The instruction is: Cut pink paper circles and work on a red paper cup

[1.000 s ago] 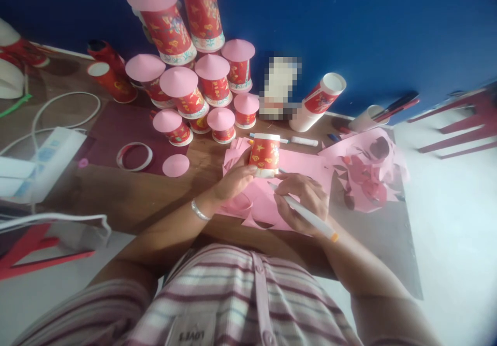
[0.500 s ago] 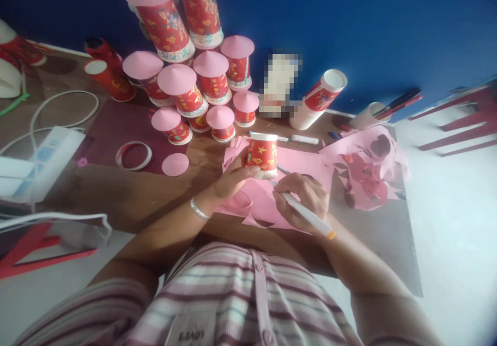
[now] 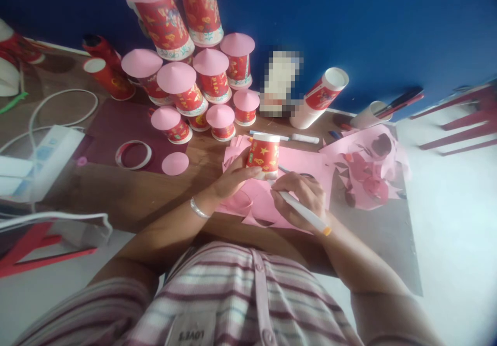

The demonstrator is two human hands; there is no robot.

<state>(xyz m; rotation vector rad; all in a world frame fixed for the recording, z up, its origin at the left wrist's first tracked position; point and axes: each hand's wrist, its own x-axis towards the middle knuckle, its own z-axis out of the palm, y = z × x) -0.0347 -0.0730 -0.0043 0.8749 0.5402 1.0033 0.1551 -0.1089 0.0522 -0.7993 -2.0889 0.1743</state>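
Observation:
My left hand [image 3: 235, 175] is closed around a small red paper cup [image 3: 264, 154] with gold stars and a white band at its lower edge. Its fingers go behind the cup and are partly hidden. In my right hand [image 3: 301, 197] is a white marker pen [image 3: 305, 212] with an orange end, its tip pointing at the cup's lower white band. Whether the tip touches the cup, I cannot tell. Beneath both hands lie pink paper sheets [image 3: 310, 159] with cut-out scraps, and the dark handle of a tool shows behind my right hand.
Several red cups with pink cone tops [image 3: 176, 79] stand at the back left. A pink disc [image 3: 175, 163] and a tape roll [image 3: 133, 155] lie on the left. Stacked cups [image 3: 320, 97], a pen holder [image 3: 370, 114] and paper scraps [image 3: 368, 175] are on the right; a white power strip [image 3: 50, 162] lies far left.
My right hand and the marker have shifted slightly left, closer to the cup. The cup has turned or moved a little to the right in my left hand.

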